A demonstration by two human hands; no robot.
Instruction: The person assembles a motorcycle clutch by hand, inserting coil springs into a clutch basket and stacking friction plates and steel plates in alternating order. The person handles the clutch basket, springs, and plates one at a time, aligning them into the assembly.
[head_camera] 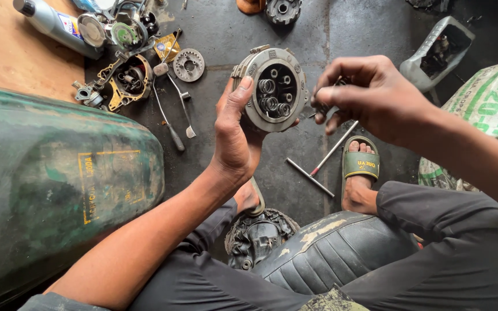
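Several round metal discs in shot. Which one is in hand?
The clutch assembly with springs, held by the left hand. The small toothed disc lies on the floor.

- The round clutch assembly (273,87) in the left hand (234,135) is dull grey metal with shiny steel springs.
- Below the grip, the seat (329,247) is cracked, glossy black vinyl.
- Left of it, the green tank (53,184) looks scuffed and matt.
- The floor (353,34) beyond is rough, dark concrete.

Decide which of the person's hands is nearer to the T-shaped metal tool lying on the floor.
Right. The right hand hovers just above the T-shaped tool; the left hand is off to its left, holding the round metal part.
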